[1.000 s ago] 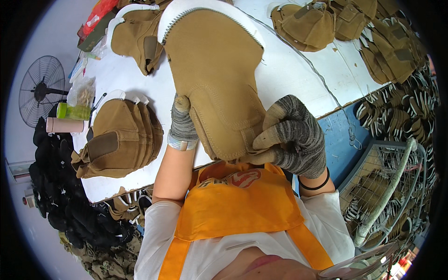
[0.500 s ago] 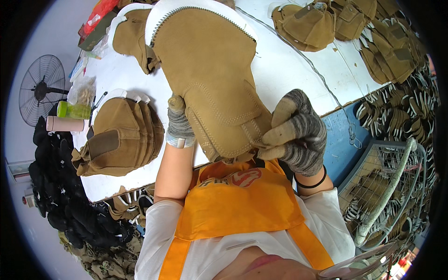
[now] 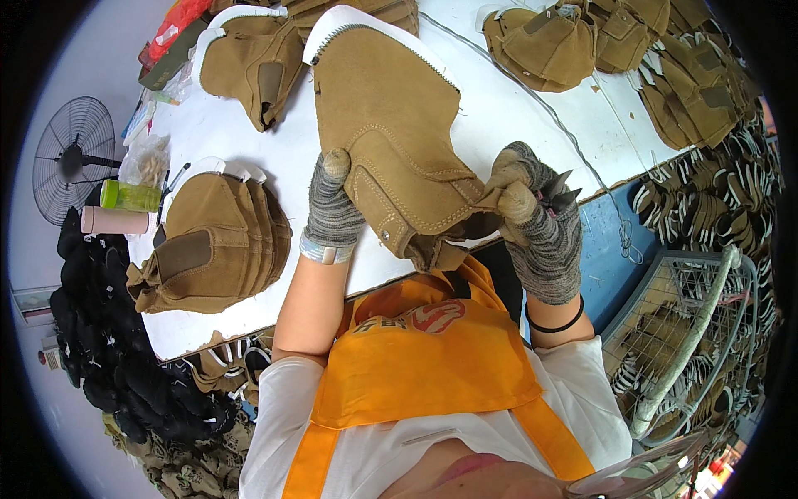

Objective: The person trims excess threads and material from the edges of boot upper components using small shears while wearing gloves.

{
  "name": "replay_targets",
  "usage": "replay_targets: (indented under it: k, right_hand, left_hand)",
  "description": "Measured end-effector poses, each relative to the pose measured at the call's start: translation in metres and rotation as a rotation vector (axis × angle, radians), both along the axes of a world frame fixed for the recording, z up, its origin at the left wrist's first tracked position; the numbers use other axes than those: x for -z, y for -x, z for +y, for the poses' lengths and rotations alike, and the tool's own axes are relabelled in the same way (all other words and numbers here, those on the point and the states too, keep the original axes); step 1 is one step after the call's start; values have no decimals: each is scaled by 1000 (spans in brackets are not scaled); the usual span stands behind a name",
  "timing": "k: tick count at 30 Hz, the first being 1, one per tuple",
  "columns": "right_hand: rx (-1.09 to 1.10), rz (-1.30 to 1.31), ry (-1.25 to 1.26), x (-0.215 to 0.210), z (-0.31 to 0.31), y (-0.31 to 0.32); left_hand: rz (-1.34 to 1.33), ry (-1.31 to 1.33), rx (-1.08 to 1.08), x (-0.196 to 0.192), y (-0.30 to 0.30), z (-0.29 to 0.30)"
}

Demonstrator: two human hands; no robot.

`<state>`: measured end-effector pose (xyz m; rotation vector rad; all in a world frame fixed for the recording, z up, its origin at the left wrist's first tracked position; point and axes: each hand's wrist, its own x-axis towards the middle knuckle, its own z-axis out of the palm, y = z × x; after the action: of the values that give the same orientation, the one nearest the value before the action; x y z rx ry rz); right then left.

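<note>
Brown shoe upper (image 3: 382, 96), rimmed in white with zigzag stitching, is held up over the white table (image 3: 499, 133), near the table's front edge. Its narrower, double-stitched end points down toward the orange apron (image 3: 432, 358), just in front of the table. The left hand (image 3: 332, 200), in a grey knit glove, clamps the upper's side, thumb on the front; its other fingers are mostly hidden. The right hand (image 3: 540, 224), gloved alike, has thumb and fingertips pinched together on the upper's lower corner, while the dark pointed blades of a small tool (image 3: 564, 193) jut from among its fingers.

On the table's left part sits a stack of similar uppers (image 3: 220, 237). A grey cable (image 3: 539, 100) runs across the table's right part. At the table's left edge are a green jar (image 3: 137, 197) and a pink cup (image 3: 116, 220), with a fan (image 3: 75, 158) beyond. Off the table's right side stands a wire cart (image 3: 683, 358).
</note>
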<state>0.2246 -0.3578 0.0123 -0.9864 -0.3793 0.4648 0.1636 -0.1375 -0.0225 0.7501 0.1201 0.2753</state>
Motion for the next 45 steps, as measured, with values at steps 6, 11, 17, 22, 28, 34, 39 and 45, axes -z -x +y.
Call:
replay_targets:
  k: [6, 11, 17, 22, 28, 34, 39, 45]
  right_hand:
    - [-99, 105, -50, 30, -10, -21]
    - [31, 12, 206, 3, 10, -11]
    - [16, -190, 328, 2, 25, -5]
    - [-17, -133, 313, 13, 31, -16]
    - [7, -34, 169, -16, 31, -8]
    - [32, -38, 177, -20, 34, 2]
    - [1, -24, 169, -20, 36, 0]
    - [8, 54, 123, -15, 37, -4]
  left_hand:
    - [-98, 168, 165, -4, 7, 0]
    - [-125, 295, 327, -12, 9, -4]
    - [-143, 357, 339, -16, 6, -1]
    - [-146, 384, 332, -19, 6, 0]
    - [-156, 475, 289, -22, 3, 4]
    - [-163, 571, 259, -25, -8, 6]
    - [-162, 619, 239, -25, -12, 5]
    - [-160, 667, 233, -28, -16, 3]
